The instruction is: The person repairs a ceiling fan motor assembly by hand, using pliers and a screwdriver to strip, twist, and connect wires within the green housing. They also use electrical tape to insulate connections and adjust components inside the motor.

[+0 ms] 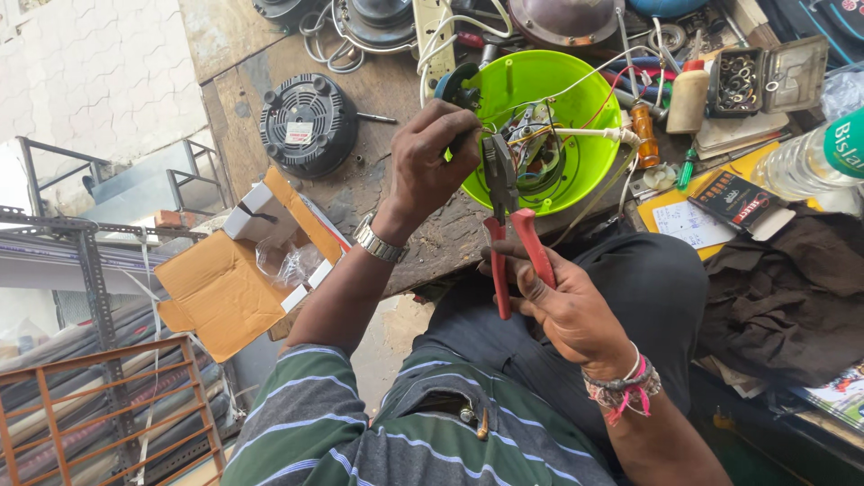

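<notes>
Worn wooden workbench (378,193), scarred and dark: green plastic bowl-shaped housing (576,99) in the middle, black round motor cover (306,121) to its left, open tin of washers (765,76) far right, water bottle (810,162) beside it.

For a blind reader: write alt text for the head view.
A person's right hand works red-handled pliers inside an upturned lime-green appliance housing full of wires, while the left hand steadies its rim on a cluttered wooden workbench.
</notes>
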